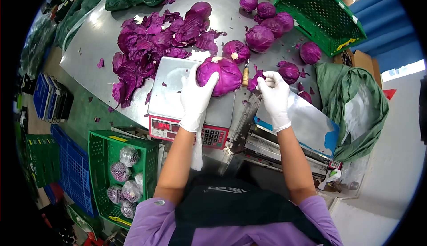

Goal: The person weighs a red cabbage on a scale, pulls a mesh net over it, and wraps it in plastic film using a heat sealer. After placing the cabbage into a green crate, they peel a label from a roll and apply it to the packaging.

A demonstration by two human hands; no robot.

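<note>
From my head view, red cabbage (221,76) sits between both gloved hands, over right part of scale plate (171,86); I can't tell if it rests there. Left hand (195,95) half-open, curved round cabbage's left side, thumb across near face. Right hand (274,96) beside cabbage's right, apart from it, fingers nearly closed, pinching torn leaf (255,79). Wooden-handled knife (245,76) between cabbage and leaf. I see leaf pile (149,46) beyond scale, leftward.

Both hands (196,92) wear white gloves (276,98); a dark green apron (249,212) with white lettering (226,189) covers a short-sleeved lilac shirt (149,219).
</note>
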